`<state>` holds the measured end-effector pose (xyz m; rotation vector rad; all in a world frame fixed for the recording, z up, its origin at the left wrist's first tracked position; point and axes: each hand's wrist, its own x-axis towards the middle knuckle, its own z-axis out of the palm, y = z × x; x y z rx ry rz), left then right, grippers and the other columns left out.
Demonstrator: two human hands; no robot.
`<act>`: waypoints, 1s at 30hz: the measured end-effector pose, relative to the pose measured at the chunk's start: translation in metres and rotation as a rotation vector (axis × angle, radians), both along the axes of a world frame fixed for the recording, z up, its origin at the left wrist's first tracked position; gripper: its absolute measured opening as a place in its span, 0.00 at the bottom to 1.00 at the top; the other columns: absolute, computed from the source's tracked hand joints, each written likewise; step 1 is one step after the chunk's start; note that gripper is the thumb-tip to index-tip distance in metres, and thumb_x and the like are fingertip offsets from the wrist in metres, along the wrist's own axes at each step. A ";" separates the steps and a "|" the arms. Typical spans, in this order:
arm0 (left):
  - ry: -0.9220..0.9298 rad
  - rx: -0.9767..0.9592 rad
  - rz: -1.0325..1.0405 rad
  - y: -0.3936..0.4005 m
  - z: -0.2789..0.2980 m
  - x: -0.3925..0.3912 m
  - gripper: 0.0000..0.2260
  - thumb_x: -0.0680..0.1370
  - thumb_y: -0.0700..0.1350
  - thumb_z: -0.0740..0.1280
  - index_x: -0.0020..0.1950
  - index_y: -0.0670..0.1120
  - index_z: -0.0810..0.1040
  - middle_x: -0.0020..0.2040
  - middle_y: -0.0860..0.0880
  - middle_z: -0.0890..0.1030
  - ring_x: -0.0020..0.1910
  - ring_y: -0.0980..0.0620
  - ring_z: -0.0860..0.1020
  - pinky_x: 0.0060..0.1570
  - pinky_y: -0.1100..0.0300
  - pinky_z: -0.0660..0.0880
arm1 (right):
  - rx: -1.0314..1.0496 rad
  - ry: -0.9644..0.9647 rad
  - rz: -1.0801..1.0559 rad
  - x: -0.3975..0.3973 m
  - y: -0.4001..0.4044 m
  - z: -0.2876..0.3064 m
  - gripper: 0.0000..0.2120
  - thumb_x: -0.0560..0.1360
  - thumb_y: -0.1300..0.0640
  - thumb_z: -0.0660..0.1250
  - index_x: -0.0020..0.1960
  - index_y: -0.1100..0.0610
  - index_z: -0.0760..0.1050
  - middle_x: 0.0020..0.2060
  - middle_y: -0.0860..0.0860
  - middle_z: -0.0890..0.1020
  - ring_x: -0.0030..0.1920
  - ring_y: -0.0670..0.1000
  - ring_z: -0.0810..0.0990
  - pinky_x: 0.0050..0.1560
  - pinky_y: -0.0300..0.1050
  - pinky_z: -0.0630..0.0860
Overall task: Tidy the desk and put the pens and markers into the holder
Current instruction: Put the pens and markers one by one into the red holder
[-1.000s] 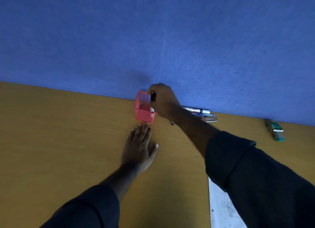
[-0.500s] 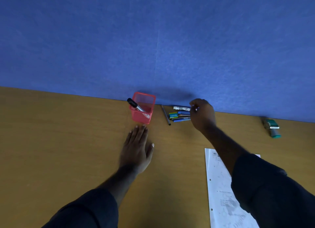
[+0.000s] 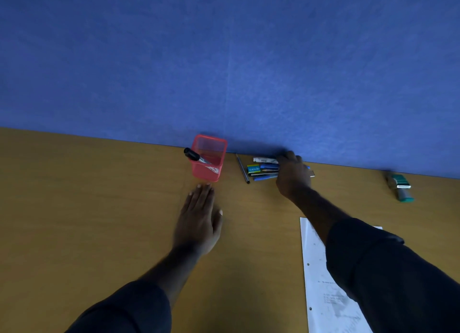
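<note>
A red mesh holder (image 3: 207, 173) stands at the back of the wooden desk, against the blue partition. One black marker (image 3: 191, 154) leans out of it to the left. My left hand (image 3: 199, 220) lies flat on the desk just in front of the holder, fingers straight. To the right, a loose pile of blue pens (image 3: 265, 171) lies with a white marker (image 3: 263, 159) and a thin dark pen (image 3: 242, 168). My right hand (image 3: 293, 176) covers the right ends of the pile, its fingertips by the white marker. Its grip is hidden.
A small green and yellow box (image 3: 253, 169) lies among the pens. A green and grey object (image 3: 399, 186) sits far right by the partition. A printed punched sheet (image 3: 321, 283) lies front right, partly under my right sleeve.
My right hand left the black marker in the holder, moved right to the pen pile and has now come down onto it. My left hand has stayed flat.
</note>
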<state>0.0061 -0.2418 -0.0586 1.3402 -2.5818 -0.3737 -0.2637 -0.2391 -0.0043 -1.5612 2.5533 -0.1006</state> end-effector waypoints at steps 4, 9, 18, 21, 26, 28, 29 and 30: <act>0.006 0.000 0.002 0.000 0.001 0.000 0.26 0.81 0.52 0.60 0.76 0.39 0.65 0.77 0.43 0.65 0.78 0.45 0.61 0.77 0.49 0.58 | 0.044 0.073 -0.058 -0.002 -0.002 -0.005 0.18 0.74 0.63 0.64 0.64 0.58 0.74 0.62 0.58 0.70 0.61 0.60 0.69 0.60 0.57 0.70; 0.019 0.010 0.002 0.002 0.006 0.000 0.27 0.81 0.51 0.60 0.76 0.39 0.64 0.77 0.43 0.65 0.78 0.45 0.61 0.78 0.49 0.58 | -0.029 0.045 -0.040 -0.007 -0.002 -0.001 0.16 0.72 0.64 0.65 0.59 0.55 0.75 0.59 0.57 0.72 0.60 0.61 0.68 0.58 0.56 0.66; 0.030 0.007 0.007 0.001 0.005 0.000 0.27 0.81 0.52 0.59 0.76 0.40 0.65 0.77 0.43 0.66 0.78 0.45 0.61 0.78 0.49 0.58 | -0.505 -0.098 0.286 0.028 -0.006 0.056 0.12 0.81 0.52 0.59 0.61 0.51 0.75 0.39 0.51 0.75 0.34 0.52 0.74 0.37 0.45 0.71; 0.013 0.006 0.013 0.001 0.002 0.000 0.27 0.81 0.54 0.56 0.77 0.41 0.64 0.77 0.43 0.65 0.78 0.46 0.60 0.78 0.49 0.57 | -0.518 -0.246 0.331 0.048 -0.016 0.086 0.13 0.79 0.55 0.63 0.63 0.51 0.76 0.40 0.51 0.75 0.36 0.50 0.75 0.34 0.43 0.71; 0.008 -0.002 0.014 0.001 0.001 0.000 0.28 0.81 0.55 0.54 0.76 0.41 0.65 0.77 0.43 0.66 0.78 0.46 0.61 0.77 0.49 0.59 | -0.404 -0.529 0.363 0.063 -0.031 0.121 0.10 0.72 0.65 0.67 0.52 0.57 0.74 0.36 0.53 0.79 0.32 0.49 0.75 0.33 0.46 0.72; 0.005 0.002 0.012 0.001 0.002 0.000 0.28 0.81 0.55 0.54 0.77 0.41 0.64 0.77 0.44 0.66 0.78 0.46 0.60 0.77 0.49 0.58 | -0.389 -0.556 0.372 0.067 -0.037 0.128 0.09 0.70 0.65 0.70 0.48 0.57 0.77 0.37 0.51 0.80 0.31 0.42 0.74 0.32 0.37 0.71; 0.004 0.007 0.011 0.001 0.002 0.000 0.27 0.81 0.54 0.55 0.77 0.41 0.63 0.78 0.44 0.65 0.79 0.46 0.60 0.78 0.49 0.57 | -0.389 -0.559 0.374 0.070 -0.039 0.129 0.08 0.69 0.65 0.72 0.47 0.57 0.77 0.38 0.51 0.81 0.31 0.41 0.74 0.32 0.35 0.71; 0.006 0.012 0.012 0.001 0.003 0.001 0.27 0.81 0.54 0.56 0.77 0.41 0.63 0.78 0.44 0.64 0.79 0.47 0.59 0.78 0.49 0.56 | -0.390 -0.559 0.376 0.073 -0.042 0.130 0.08 0.69 0.64 0.72 0.47 0.58 0.78 0.39 0.51 0.81 0.32 0.41 0.74 0.33 0.35 0.72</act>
